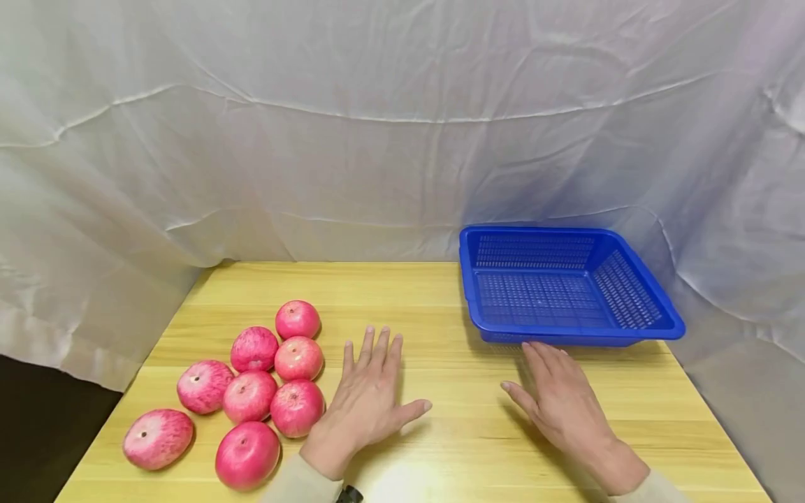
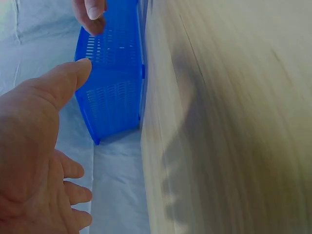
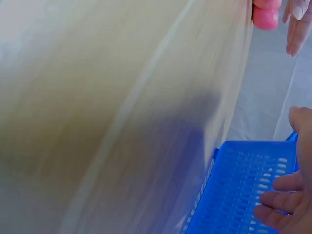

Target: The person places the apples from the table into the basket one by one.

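Note:
My left hand [image 1: 367,402] is spread palm down over the table, fingers straight and thumb out to the right, holding nothing. Just to its left lies a group of several red apples [image 1: 298,408], all on the wooden table. My right hand [image 1: 564,405] hovers with relaxed fingers in front of the blue plastic basket [image 1: 575,334], fingertips right by its near rim. Nothing is inside the basket. In the right wrist view the fingers [image 3: 280,202] overlap the basket's perforated side [image 3: 243,180]. The left wrist view shows the left thumb [image 2: 73,78] stretched out, with the basket beyond.
The wooden table [image 1: 434,363] has a pale grain, with a bright glare at its front edge. A light grey cloth [image 1: 377,154] hangs behind it and along both sides. One apple [image 1: 158,439] lies farthest left, near the table's left edge.

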`<state>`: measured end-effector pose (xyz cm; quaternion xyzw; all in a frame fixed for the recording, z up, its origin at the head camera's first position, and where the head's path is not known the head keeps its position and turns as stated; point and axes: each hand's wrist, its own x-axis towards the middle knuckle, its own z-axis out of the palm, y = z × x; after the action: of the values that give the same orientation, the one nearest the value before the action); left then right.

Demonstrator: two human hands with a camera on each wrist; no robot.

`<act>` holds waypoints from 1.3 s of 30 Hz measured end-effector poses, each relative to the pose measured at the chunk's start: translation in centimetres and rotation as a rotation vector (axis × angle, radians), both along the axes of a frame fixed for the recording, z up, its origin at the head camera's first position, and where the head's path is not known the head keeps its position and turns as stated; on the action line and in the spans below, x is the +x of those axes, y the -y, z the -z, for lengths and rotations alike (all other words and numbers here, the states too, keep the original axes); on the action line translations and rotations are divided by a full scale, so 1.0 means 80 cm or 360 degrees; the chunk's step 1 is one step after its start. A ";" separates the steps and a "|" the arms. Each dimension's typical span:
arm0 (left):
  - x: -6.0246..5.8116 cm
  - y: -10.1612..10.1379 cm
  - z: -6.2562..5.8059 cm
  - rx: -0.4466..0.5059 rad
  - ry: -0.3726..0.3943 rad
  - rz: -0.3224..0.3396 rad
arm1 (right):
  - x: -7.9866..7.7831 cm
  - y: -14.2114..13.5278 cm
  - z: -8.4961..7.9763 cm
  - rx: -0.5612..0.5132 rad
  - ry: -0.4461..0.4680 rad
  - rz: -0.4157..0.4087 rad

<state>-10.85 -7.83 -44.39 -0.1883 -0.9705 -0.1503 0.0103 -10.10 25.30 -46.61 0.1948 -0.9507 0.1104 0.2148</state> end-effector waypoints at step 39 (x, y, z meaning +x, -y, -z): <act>-0.065 -0.127 -0.026 -0.0096 -0.0166 0.0314 | -0.070 -0.111 -0.035 -0.0273 0.0165 0.0674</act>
<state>-16.05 2.29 -42.30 -0.2909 -0.9494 -0.1112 0.0403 -15.72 34.19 -43.85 -0.0339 -0.9672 0.1532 0.1998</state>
